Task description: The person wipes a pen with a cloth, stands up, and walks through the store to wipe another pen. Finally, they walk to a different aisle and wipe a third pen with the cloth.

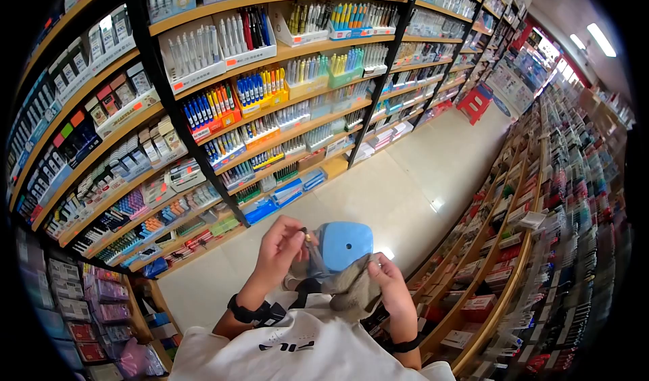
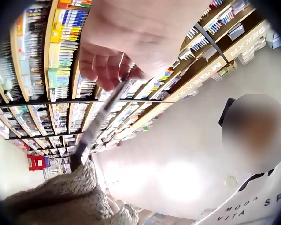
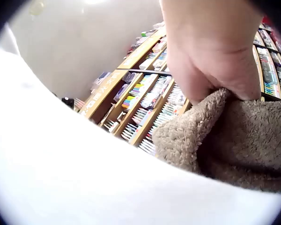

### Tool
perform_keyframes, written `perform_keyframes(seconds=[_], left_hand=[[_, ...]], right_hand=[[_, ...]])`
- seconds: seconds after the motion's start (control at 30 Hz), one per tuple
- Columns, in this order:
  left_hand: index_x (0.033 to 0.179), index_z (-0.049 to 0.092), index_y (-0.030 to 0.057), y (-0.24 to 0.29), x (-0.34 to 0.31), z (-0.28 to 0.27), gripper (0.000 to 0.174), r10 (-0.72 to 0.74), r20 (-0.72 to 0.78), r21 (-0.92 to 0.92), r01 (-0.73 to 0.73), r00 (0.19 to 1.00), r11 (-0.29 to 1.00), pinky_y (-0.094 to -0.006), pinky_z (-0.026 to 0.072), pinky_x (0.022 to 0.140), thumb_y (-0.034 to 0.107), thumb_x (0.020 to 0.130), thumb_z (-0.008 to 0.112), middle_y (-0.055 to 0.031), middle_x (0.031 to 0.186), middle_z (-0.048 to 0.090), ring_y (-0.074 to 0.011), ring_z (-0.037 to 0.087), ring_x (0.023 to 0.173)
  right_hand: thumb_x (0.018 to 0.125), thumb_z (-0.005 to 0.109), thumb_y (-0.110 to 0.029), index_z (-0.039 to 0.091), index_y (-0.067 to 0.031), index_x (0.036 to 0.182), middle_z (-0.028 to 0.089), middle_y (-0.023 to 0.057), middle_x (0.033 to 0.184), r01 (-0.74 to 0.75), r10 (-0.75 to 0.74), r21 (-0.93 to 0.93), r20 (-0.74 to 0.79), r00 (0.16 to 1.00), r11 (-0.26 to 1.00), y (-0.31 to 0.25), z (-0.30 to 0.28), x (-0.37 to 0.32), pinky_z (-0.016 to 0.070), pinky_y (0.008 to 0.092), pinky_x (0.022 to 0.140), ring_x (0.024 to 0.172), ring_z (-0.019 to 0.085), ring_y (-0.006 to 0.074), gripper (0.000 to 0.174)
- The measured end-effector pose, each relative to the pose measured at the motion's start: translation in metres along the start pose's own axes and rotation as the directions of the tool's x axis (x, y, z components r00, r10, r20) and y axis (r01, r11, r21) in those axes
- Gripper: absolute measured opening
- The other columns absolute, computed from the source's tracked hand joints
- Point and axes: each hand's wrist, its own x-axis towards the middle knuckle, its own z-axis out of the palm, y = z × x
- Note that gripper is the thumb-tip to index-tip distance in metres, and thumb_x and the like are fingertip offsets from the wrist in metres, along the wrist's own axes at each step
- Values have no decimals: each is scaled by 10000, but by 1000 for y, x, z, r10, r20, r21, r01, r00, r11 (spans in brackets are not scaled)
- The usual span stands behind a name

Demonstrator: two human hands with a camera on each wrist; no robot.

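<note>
My left hand (image 1: 278,246) is raised in front of the shirt and pinches the top of a thin grey strip (image 1: 314,254). In the left wrist view the strip (image 2: 100,117) slants down from the fingertips to a fuzzy grey-brown cloth (image 2: 61,187); I cannot tell what kind of thing it is. My right hand (image 1: 393,288) grips an upper edge of that cloth (image 1: 355,290), which hangs in folds. In the right wrist view the cloth (image 3: 182,136) bunches beneath the hand (image 3: 215,61), where the fingertips are hidden.
A blue stool (image 1: 346,240) with a hole in its seat stands just beyond the hands. Shelves of boxed pens (image 1: 257,87) line the left side, and packed racks (image 1: 574,212) the right. Farther down the tiled aisle (image 1: 419,171) stands a red stool (image 1: 475,103).
</note>
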Motion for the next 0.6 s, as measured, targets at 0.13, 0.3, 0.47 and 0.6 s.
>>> perform_keyframes(seconds=[0.13,0.3,0.47,0.6], left_hand=[[1023,452,52,2,10,-21,104,77,-166,27,-73,983,997,-191,405,525,144,975,458,-39,804,528,-71,480,579],[1062,454,61,5,20,-49,109,14,-209,148,17,978,989,-186,319,419,115,967,453,-44,815,543,-50,426,499],[1081,536,56,6,53,-73,159,57,-118,342,-13,991,940,-187,355,467,73,924,551,-30,828,582,-35,448,543],[1039,559,21,21,85,-77,137,53,30,496,-61,998,866,-206,437,645,36,905,586,-30,859,598,-72,549,723]], right_hand=[[968,488,-188,500,-6,1196,596,123,1154,-22,66,385,-102,993,923,-12,-4,21,467,380,938,1071,584,233,292],[980,455,-238,474,-1,1241,556,144,1233,23,-14,508,-22,1000,861,-21,16,62,445,406,966,1109,562,256,353],[981,459,-280,455,-47,1307,540,104,1278,-40,17,482,52,999,875,-23,45,106,405,395,1006,1166,522,237,400],[985,449,-309,401,-98,1370,496,81,1334,-94,21,576,133,991,812,-38,69,139,368,395,1038,1223,477,231,441]])
